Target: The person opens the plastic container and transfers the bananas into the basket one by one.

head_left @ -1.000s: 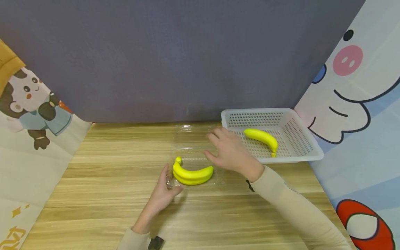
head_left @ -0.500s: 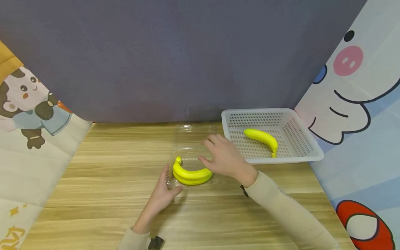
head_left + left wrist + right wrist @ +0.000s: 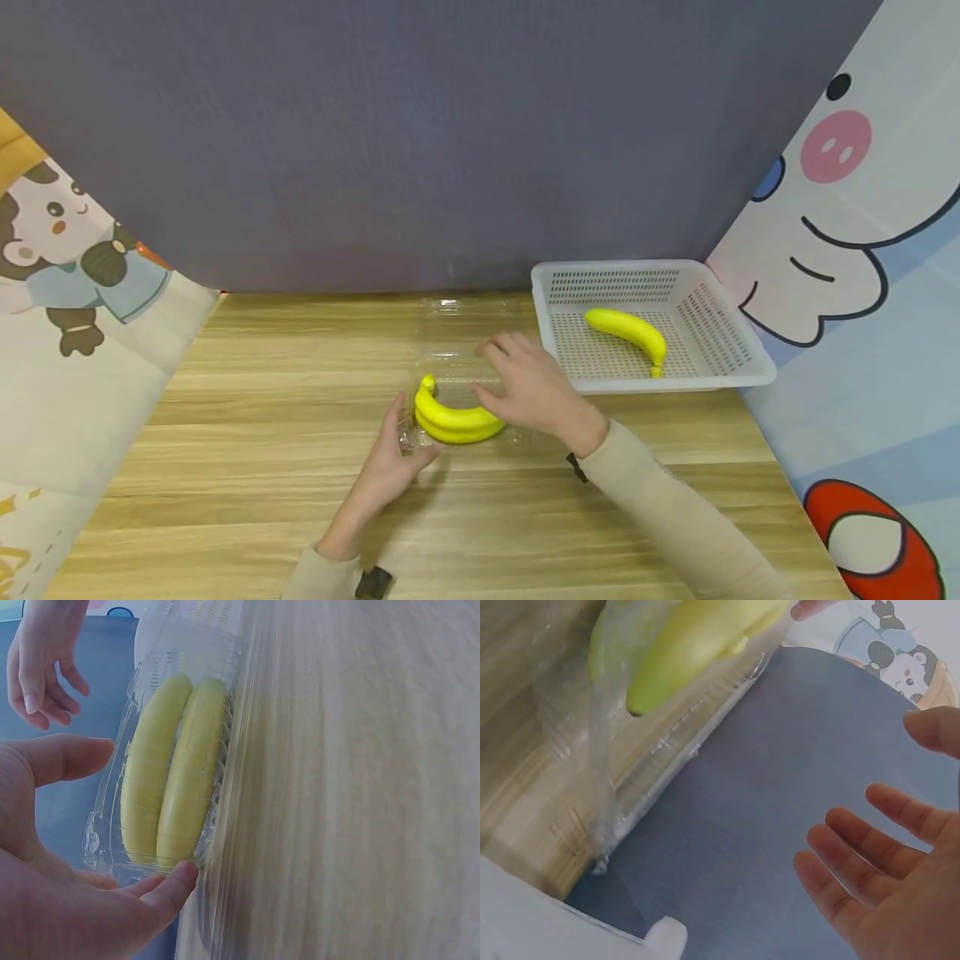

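Note:
Two yellow bananas (image 3: 453, 423) lie side by side in a clear plastic clamshell box (image 3: 105, 817), whose lid (image 3: 467, 327) is folded back towards the rear wall. My left hand (image 3: 392, 462) is at the box's left end with thumb and fingers spread, and a fingertip (image 3: 184, 874) touches the end wall. Above the right part of the box hovers my right hand (image 3: 528, 387), holding nothing. In the right wrist view its fingers (image 3: 862, 862) are relaxed and apart. From the head, this hand covers the bananas' right tips.
A white perforated basket (image 3: 753, 373) stands at the back right with one banana (image 3: 626, 327) inside. A dark grey panel (image 3: 375, 150) rises behind the wooden table (image 3: 225, 467). Printed cloths hang at left and right.
My right hand has moved left and slightly towards me, from beside the basket to over the box. The left hand, box and bananas have stayed put.

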The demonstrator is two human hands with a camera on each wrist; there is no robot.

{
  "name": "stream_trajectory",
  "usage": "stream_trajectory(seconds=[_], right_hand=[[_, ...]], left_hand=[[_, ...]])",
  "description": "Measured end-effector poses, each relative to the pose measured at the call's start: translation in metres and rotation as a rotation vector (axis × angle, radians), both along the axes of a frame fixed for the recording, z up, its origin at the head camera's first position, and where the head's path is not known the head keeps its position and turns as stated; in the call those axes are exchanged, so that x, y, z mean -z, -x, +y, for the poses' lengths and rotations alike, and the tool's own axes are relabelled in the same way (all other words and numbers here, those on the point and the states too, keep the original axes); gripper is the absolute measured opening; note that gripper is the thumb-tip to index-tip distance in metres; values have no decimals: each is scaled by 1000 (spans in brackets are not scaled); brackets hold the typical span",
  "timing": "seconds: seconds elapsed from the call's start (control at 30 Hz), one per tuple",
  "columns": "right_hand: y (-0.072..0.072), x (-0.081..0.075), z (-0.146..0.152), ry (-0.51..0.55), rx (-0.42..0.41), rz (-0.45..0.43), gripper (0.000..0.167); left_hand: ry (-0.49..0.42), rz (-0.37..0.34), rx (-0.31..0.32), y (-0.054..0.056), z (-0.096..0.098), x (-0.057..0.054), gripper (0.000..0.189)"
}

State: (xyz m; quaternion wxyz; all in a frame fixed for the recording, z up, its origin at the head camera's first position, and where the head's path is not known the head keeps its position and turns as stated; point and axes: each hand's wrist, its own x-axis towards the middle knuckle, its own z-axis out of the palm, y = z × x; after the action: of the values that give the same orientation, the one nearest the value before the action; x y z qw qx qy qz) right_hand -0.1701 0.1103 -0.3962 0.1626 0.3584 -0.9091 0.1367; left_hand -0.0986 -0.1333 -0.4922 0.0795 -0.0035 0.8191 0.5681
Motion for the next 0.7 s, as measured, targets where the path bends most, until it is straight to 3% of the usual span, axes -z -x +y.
stream_trajectory(seconds=[0.7], right_hand=[[-1, 25, -11, -56, 21, -85, 49]], left_hand=[[-5, -6, 0, 3, 0, 2, 106]])
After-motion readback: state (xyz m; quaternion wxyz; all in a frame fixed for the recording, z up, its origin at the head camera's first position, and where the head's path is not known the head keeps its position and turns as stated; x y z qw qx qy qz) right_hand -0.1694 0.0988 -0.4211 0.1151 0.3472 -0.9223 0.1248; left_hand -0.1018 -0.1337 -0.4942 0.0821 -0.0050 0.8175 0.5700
